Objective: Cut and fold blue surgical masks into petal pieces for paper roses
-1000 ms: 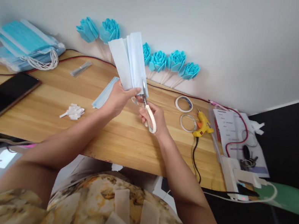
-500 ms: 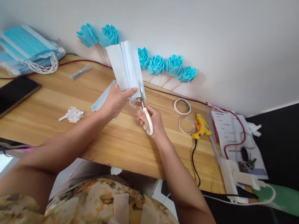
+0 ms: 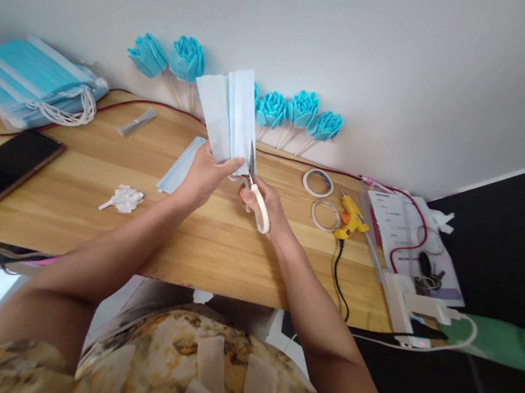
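Pinched in my left hand [image 3: 208,177] is a pale blue face mask [image 3: 231,110], held upright above the table with its pleats partly fanned out. My right hand [image 3: 267,209] grips scissors with cream handles [image 3: 263,210]. Their blades [image 3: 252,159] are at the lower right edge of the mask, close to my left thumb. Another folded blue mask piece [image 3: 180,165] lies on the table beyond my left wrist. White cut scraps [image 3: 126,199] form a small pile left of my left forearm.
Blue flowers on sticks [image 3: 302,109] lean against the wall. Left are stacked masks [image 3: 34,75], a phone [image 3: 0,170] and a clear packet [image 3: 136,122]. Right are tape rolls [image 3: 318,183], a yellow glue gun [image 3: 352,219], papers [image 3: 401,231] and a power strip [image 3: 400,309] with cables.
The mask has swung slightly to the right and turned more upright. The scissor blades stay at its lower right edge. The whole view has shifted a little.
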Tool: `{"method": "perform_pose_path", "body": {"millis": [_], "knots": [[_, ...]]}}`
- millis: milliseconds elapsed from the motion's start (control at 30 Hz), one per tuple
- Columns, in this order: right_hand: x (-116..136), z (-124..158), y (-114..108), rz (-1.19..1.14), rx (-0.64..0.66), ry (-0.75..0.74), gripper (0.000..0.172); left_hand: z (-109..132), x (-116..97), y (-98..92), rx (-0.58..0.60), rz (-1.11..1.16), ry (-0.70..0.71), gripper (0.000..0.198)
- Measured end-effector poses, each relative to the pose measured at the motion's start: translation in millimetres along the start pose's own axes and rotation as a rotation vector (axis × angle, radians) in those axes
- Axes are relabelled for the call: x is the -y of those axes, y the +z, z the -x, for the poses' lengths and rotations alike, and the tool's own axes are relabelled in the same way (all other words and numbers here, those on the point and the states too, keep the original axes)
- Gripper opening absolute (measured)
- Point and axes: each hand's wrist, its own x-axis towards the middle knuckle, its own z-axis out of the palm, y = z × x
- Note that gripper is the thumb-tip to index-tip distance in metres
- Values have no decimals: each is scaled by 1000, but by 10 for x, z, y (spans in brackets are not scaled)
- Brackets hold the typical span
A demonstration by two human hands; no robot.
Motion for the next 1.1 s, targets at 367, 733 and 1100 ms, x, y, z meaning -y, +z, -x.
{"method": "perform_pose_path", "body": {"millis": [367, 733, 1100], "knots": [[-9, 4, 17, 5, -38, -2, 50, 26, 30, 20, 37, 36, 20, 46], [-2, 12, 17, -7, -43, 9, 52, 11, 67, 6, 15, 40, -10, 49], [27, 32, 42, -40, -72, 52, 56, 7, 85, 4, 30, 86, -2, 53]]}}
